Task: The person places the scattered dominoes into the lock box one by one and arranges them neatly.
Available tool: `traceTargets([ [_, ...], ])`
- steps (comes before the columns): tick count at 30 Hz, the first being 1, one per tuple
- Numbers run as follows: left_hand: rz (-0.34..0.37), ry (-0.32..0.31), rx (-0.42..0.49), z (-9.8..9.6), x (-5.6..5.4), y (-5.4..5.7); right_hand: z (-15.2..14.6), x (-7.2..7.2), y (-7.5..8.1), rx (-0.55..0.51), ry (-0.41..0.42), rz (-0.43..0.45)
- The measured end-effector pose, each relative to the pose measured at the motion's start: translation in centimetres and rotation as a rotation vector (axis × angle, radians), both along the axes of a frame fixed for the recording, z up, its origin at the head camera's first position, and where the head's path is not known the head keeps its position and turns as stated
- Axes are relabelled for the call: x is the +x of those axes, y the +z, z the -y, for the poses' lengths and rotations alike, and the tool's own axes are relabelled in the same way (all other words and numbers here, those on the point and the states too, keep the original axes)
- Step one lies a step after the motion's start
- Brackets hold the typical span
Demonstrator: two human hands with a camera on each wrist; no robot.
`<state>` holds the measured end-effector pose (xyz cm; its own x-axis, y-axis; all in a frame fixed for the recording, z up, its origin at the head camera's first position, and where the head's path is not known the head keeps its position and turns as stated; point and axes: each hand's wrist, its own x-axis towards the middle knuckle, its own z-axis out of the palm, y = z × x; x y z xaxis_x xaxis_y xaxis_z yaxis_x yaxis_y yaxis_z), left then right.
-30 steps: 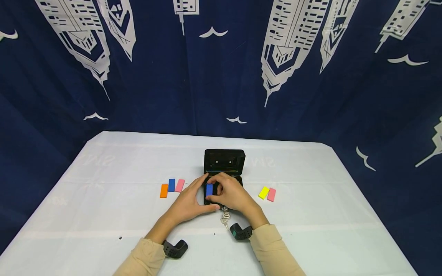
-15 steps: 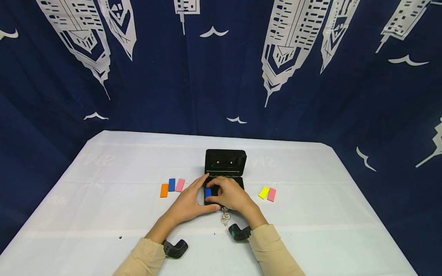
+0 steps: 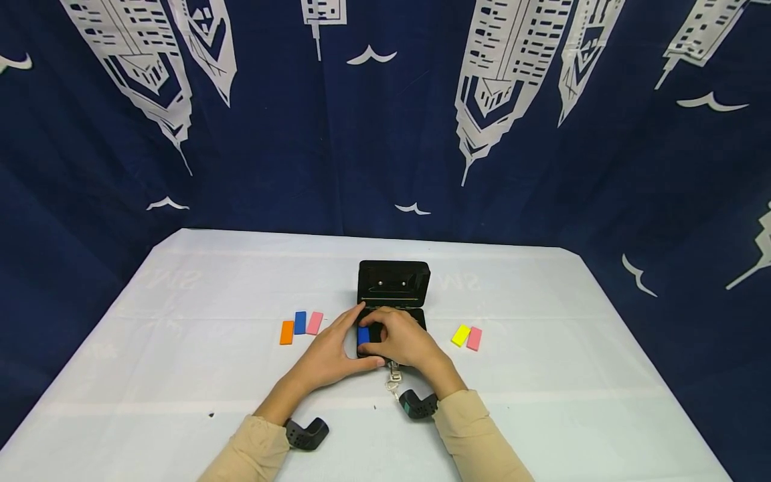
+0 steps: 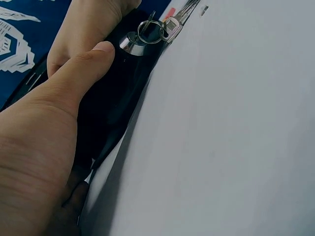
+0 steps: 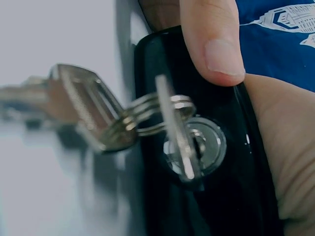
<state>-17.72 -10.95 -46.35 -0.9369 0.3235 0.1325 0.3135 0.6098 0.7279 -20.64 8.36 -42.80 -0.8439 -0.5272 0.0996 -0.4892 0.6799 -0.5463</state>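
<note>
A small black metal cash box (image 3: 419, 314) stands mid-table in the head view, its lid (image 3: 394, 278) raised at the back. My left hand (image 3: 328, 355) grips the box's left side, with the thumb against the front wall. Over the tray, my right hand (image 3: 406, 338) pinches a blue block (image 3: 363, 335) between thumb and fingers at the left inner side. My right hand hides much of the interior. A key (image 5: 177, 132) sits in the front lock (image 5: 216, 147); from its ring hangs another key (image 5: 93, 108).
Left of the box lie an orange block (image 3: 286, 333), another blue block (image 3: 300, 323) and a pink block (image 3: 314, 323). To its right are a yellow block (image 3: 460, 335) and a second pink block (image 3: 474, 339). A patterned blue curtain (image 3: 271, 167) hangs behind the white table (image 3: 211, 281).
The right hand has moved the blue block slightly down and toward the front inside the box, mostly within the first half second. The left hand keeps its place.
</note>
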Motion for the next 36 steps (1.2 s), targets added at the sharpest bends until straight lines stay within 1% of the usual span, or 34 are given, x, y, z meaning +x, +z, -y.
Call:
traceTargets([
  [6, -0.001, 0.001, -0.004, -0.07, -0.1, -0.06, -0.03, 0.02, -0.02, 0.002, -0.017, 0.006],
  [11, 0.013, 0.005, -0.002, -0.02, -0.13, -0.1, -0.07, -0.07, 0.08, -0.004, -0.003, 0.008],
  [17, 0.034, 0.002, -0.005, -0.04, 0.0, -0.2, -0.43, -0.17, 0.45, 0.006, 0.034, 0.001],
  [22, 0.039, 0.009, 0.002, -0.1, -0.01, 0.04, -0.84, -0.26, 0.92, -0.012, 0.048, -0.014],
  [26, 0.041, 0.011, 0.0, -0.05, 0.05, 0.16, -0.8, -0.3, 0.8, -0.01, 0.055, -0.006],
  [30, 0.041, 0.007, -0.006, -0.09, -0.03, 0.19, -0.72, -0.36, 0.49, -0.009, 0.047, -0.019],
  [36, 0.042, 0.012, -0.011, -0.17, -0.06, 0.03, -0.76, -0.38, 0.31, -0.005, 0.046, -0.012],
])
